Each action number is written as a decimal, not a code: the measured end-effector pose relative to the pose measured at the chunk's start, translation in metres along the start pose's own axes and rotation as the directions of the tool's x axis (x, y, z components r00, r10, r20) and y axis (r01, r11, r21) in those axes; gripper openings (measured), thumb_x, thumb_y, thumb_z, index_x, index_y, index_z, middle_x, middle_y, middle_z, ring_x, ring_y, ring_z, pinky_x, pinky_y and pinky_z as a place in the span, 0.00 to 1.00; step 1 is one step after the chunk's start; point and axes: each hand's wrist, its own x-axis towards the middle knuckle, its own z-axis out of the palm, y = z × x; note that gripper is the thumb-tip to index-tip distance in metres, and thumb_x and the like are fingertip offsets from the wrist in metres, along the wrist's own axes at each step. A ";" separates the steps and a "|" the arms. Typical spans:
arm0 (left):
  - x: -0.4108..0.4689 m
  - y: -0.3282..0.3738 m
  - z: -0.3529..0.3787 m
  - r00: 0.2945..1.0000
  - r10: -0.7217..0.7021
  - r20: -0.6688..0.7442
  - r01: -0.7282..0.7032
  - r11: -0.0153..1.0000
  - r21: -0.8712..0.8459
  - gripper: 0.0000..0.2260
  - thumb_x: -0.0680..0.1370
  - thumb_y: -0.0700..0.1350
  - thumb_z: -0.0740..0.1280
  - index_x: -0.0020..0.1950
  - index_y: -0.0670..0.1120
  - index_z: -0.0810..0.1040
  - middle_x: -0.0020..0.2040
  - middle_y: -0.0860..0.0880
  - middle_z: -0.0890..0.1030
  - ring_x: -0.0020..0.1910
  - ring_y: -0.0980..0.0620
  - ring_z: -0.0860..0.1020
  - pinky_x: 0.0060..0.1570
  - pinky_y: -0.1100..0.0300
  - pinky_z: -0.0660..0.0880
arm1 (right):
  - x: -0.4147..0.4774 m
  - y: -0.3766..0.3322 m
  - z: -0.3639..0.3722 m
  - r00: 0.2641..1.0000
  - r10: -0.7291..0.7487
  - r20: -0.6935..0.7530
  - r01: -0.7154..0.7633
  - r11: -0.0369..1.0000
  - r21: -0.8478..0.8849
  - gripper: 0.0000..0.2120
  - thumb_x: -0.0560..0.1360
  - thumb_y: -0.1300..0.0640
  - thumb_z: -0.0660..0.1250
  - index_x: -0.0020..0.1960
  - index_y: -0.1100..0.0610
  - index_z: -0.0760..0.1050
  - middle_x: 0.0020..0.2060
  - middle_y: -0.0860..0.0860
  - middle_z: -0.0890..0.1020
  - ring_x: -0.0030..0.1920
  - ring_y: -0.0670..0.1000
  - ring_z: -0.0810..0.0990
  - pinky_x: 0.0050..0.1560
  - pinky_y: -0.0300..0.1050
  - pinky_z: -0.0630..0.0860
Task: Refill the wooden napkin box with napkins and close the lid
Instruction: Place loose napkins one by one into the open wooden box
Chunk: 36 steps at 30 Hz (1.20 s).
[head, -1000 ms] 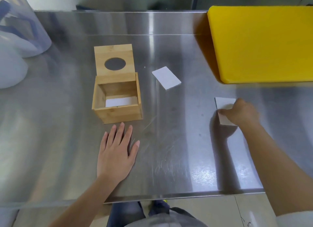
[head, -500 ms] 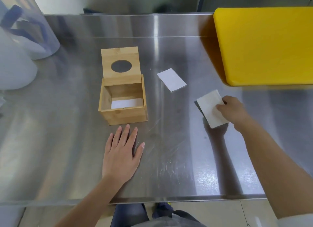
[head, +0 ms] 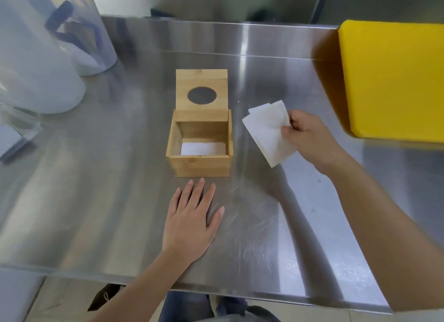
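I am partway through the refill: the wooden box point(head: 200, 144) sits open on the steel table point(head: 264, 237), its lid point(head: 201, 89) with the round hole tipped up and back behind the opening, and at least one napkin point(head: 203, 148) already lies flat on the floor inside. My right hand point(head: 310, 139) pinches a small stack of white napkins point(head: 268, 130) by their right edge, thumb on top, fingers under. The stack hangs just to the right of the box, near its rim, apparently clear of the table. My left hand point(head: 189, 220) lies flat and spread on the table just in front of the box, holding nothing.

The stack is a rectangle; its long axis runs from the far left corner down toward me and to the right, skewed against the walls of the box. The sheets are fanned a little at the far end.

Next, I judge, I must carry the stack left over the opening, turn my wrist so its edges square with the box, and lower it in flat. After that comes the lid. A yellow board point(head: 394, 81) lies well to the right of the box.
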 end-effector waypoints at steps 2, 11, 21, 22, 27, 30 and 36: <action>0.000 0.000 0.000 1.000 -0.002 -0.001 0.002 1.000 -0.001 0.25 0.79 0.60 0.47 0.69 0.50 0.68 0.69 0.46 0.71 0.70 0.44 0.66 0.70 0.51 0.52 | 0.003 -0.012 0.004 0.997 -0.071 0.022 0.070 0.997 0.038 0.10 0.76 0.68 0.55 0.54 0.67 0.72 0.47 0.60 0.76 0.44 0.51 0.70 0.40 0.44 0.67; -0.001 -0.001 0.001 1.000 0.002 -0.012 -0.002 1.000 -0.017 0.23 0.79 0.60 0.50 0.69 0.51 0.68 0.69 0.48 0.72 0.70 0.46 0.67 0.69 0.52 0.52 | 0.022 -0.055 0.050 0.943 -0.320 0.089 0.320 0.947 0.021 0.08 0.79 0.64 0.54 0.48 0.59 0.72 0.37 0.43 0.73 0.38 0.43 0.70 0.39 0.40 0.67; 0.000 -0.003 0.004 0.999 0.000 -0.044 -0.003 0.998 -0.068 0.22 0.78 0.59 0.54 0.68 0.50 0.71 0.69 0.48 0.72 0.69 0.47 0.67 0.68 0.50 0.57 | 0.049 -0.079 0.096 0.833 -0.063 0.550 0.311 0.876 -0.369 0.14 0.73 0.71 0.50 0.35 0.55 0.62 0.33 0.48 0.65 0.35 0.48 0.65 0.31 0.39 0.57; 0.000 -0.003 0.005 0.999 0.001 -0.046 -0.004 0.997 -0.071 0.22 0.78 0.59 0.55 0.67 0.50 0.71 0.68 0.48 0.73 0.69 0.47 0.68 0.68 0.50 0.57 | 0.052 -0.080 0.101 0.814 -0.020 0.581 0.333 0.835 -0.437 0.11 0.73 0.71 0.50 0.37 0.59 0.63 0.34 0.50 0.66 0.35 0.49 0.64 0.31 0.40 0.57; 0.002 -0.002 0.006 0.999 -0.007 -0.053 0.003 0.997 -0.071 0.22 0.78 0.60 0.55 0.67 0.51 0.71 0.69 0.48 0.72 0.70 0.47 0.66 0.68 0.49 0.57 | 0.062 -0.083 0.116 0.728 0.156 0.668 0.427 0.659 -0.620 0.08 0.73 0.70 0.53 0.43 0.62 0.70 0.32 0.54 0.67 0.30 0.49 0.63 0.29 0.42 0.59; 0.002 -0.002 0.007 0.999 -0.011 -0.053 0.006 0.997 -0.082 0.22 0.78 0.60 0.55 0.67 0.51 0.71 0.69 0.49 0.72 0.70 0.48 0.65 0.69 0.49 0.56 | 0.068 -0.082 0.124 0.709 0.165 0.685 0.436 0.661 -0.610 0.08 0.73 0.69 0.53 0.42 0.63 0.69 0.31 0.54 0.68 0.30 0.49 0.63 0.29 0.43 0.59; 0.002 -0.001 0.007 0.997 -0.015 -0.071 0.009 0.996 -0.087 0.21 0.77 0.59 0.57 0.66 0.51 0.72 0.68 0.48 0.73 0.70 0.48 0.66 0.68 0.49 0.57 | 0.078 -0.076 0.132 0.718 0.107 0.688 0.431 0.708 -0.559 0.07 0.74 0.67 0.53 0.40 0.61 0.67 0.31 0.52 0.66 0.30 0.49 0.63 0.30 0.42 0.59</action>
